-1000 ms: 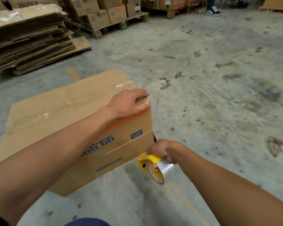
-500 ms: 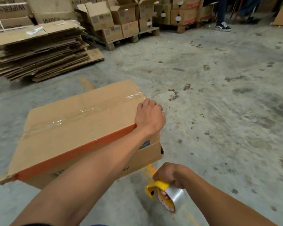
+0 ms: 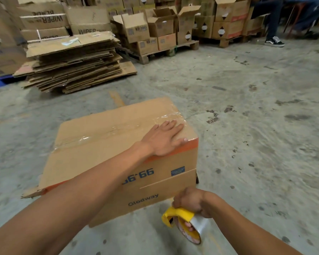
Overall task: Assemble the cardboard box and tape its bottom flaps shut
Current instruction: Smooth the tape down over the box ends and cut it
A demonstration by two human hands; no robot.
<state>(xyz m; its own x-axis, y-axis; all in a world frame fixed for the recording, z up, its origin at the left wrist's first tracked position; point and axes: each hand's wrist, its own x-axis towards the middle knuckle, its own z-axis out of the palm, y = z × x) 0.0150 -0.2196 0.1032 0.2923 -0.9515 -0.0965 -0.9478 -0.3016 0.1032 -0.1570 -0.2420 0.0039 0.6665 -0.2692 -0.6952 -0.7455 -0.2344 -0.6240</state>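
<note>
A brown cardboard box [image 3: 107, 144] with blue print and an orange stripe stands on the concrete floor, its upward flaps closed. A strip of clear tape [image 3: 92, 137] runs along the seam between them. My left hand [image 3: 164, 138] lies flat with straight fingers on the box's near right corner, over the tape's end. Below the box's right corner, my right hand [image 3: 191, 203] grips a yellow tape dispenser [image 3: 184, 223] holding a clear tape roll, with fingers through the roll's core.
A stack of flattened cardboard [image 3: 72, 61] lies at the back left. Pallets with open and stacked boxes [image 3: 155, 28] line the back. A person's leg and dark shoe [image 3: 274, 41] show at the back right. Bare stained concrete floor [image 3: 256, 126] spreads to the right.
My left hand went from curling over the box's right edge to lying flat on the top near the tape's end. The view tilted up, and the right hand kept hold of the dispenser.
</note>
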